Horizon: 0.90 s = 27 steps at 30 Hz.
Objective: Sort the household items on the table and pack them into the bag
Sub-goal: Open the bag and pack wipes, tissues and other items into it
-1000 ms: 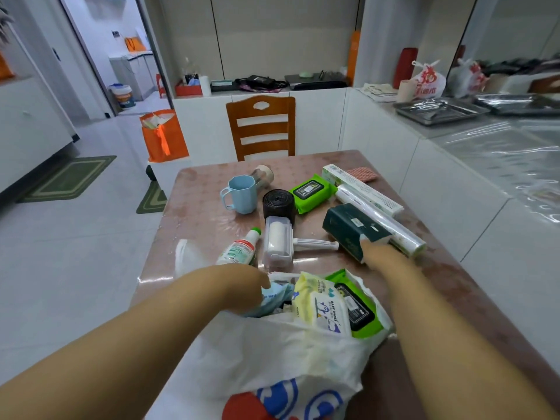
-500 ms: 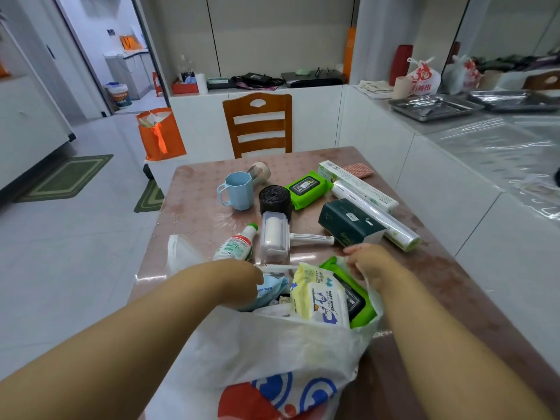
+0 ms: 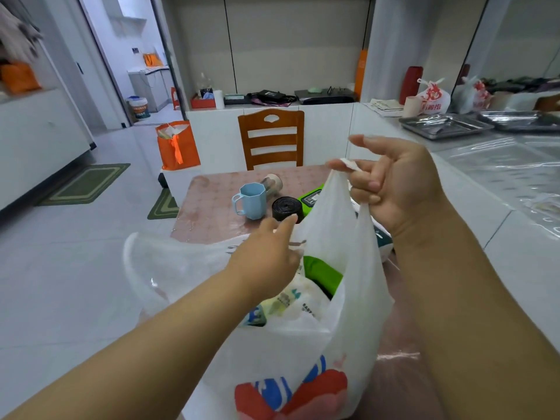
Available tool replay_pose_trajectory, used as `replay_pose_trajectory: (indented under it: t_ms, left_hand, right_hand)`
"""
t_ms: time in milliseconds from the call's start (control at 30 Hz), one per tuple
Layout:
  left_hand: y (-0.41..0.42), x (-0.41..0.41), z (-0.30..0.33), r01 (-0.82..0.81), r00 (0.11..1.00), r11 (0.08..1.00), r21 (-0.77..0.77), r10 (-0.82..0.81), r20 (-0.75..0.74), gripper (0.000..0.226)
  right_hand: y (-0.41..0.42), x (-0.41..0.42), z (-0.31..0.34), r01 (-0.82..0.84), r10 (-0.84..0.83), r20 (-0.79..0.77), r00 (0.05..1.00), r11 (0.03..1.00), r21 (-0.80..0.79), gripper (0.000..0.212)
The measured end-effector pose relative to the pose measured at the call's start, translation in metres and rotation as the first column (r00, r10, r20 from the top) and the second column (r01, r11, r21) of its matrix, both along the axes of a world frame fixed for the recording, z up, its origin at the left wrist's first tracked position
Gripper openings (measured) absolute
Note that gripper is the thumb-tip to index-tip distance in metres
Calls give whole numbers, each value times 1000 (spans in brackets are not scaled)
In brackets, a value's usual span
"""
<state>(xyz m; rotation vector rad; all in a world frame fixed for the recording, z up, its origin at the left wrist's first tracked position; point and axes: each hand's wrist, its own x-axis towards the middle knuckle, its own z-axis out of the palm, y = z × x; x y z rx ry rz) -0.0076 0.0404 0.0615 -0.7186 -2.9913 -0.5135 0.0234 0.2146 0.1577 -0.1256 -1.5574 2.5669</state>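
A white plastic bag [image 3: 281, 353] with a red and blue print stands at the near edge of the table [image 3: 212, 219]. My right hand [image 3: 391, 183] is shut on the bag's right handle [image 3: 342, 192] and holds it up high. My left hand [image 3: 266, 256] hovers open over the bag's mouth, fingers pointing at the far items. Inside the bag lie a green wipes pack [image 3: 321, 272] and a yellow-white pack [image 3: 288, 301]. On the table beyond stand a light blue mug [image 3: 251, 200], a black roll of bags [image 3: 286, 209] and another green pack [image 3: 310, 197], partly hidden by the bag.
A small jar [image 3: 272, 181] lies behind the mug. A wooden chair [image 3: 271, 137] stands at the table's far end. An orange bag [image 3: 177, 145] sits on the floor to the left. A white counter with metal trays [image 3: 445, 125] runs along the right.
My right hand left the dark green box, took the bag's right handle and lifted it high. My left hand came out of the bag and opened. The camera dropped lower.
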Motion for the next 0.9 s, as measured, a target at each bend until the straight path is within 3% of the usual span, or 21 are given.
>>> replay_pose_trajectory:
  t_ms: [67,133,233,333,400,533,733,900]
  left_hand:
    - [-12,-5,0,-128,974,983,-130,100,-203,50]
    - [-35,-17,1,-278,941,881,-384,168,-294,50]
    - [-68,-36,4,-384,922,662,-644,316,-224,57]
    - [-83,-46,-3,-308,913,569,-762,403,-68,43]
    - [-88,-48,-7,-269,910,622,-735,415,19,34]
    - [-80,-49,24,-294,944,751,-591,326,-56,27]
    - [-62,-59,100,-317,939,721,-616,329,-97,49]
    - [-40,-49,65,-165,974,767,-620,225,20,45]
  right_hand:
    - [7,1,-7,17,-16,3,1000,999,-35,22]
    - [14,3,-13,31,-31,2,1000,999,-33,21]
    - [20,5,-16,50,-50,-1,999,999,-15,23]
    - [17,4,-15,74,-75,-15,997,996,-46,22]
    - [15,5,-15,86,-88,-24,996,994,-61,22]
    - [11,8,-9,89,-93,-51,994,994,-69,25]
    - [18,24,11,133,-140,-91,986,989,-71,26]
    - [33,23,-15,127,-175,211,962,967,222,28]
